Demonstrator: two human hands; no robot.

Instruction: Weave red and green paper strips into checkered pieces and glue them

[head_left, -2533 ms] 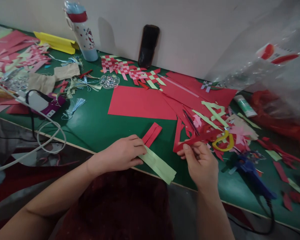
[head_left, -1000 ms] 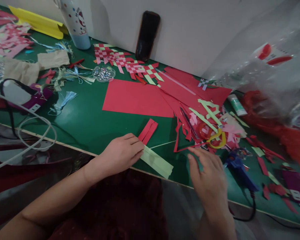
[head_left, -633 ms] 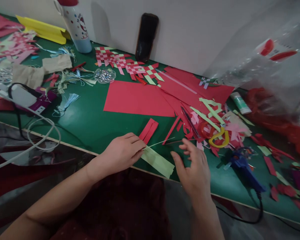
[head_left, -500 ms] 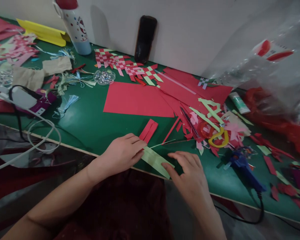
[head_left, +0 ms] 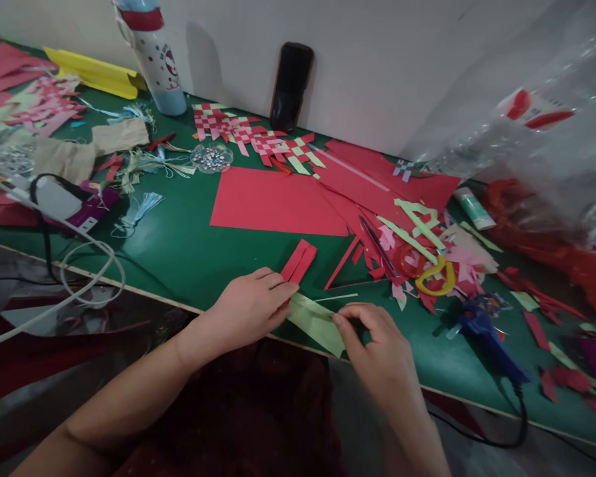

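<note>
A pale green paper strip (head_left: pixel 316 323) lies slantwise near the table's front edge. Its left end is under the fingers of my left hand (head_left: pixel 255 301), which are closed on it. My right hand (head_left: pixel 380 341) pinches the strip's upper right edge between thumb and forefinger. Just beyond my left fingertips rests a folded red paper strip (head_left: pixel 299 261), partly covered by the hand. A thin green sliver of paper (head_left: pixel 336 297) lies right behind the green strip.
A large red sheet (head_left: pixel 278 202) lies farther back. Yellow-handled scissors (head_left: pixel 436 275) sit among paper scraps on the right, near a blue glue gun (head_left: pixel 494 344). A phone (head_left: pixel 291 86) leans on the wall, with a bottle (head_left: pixel 161 69) left of it. A white cable (head_left: pixel 92 248) loops at left.
My right thumb and forefinger have closed on the green strip's far edge, and the strip lies flatter and looks wider. My left hand keeps its place on the strip. The view has shifted slightly.
</note>
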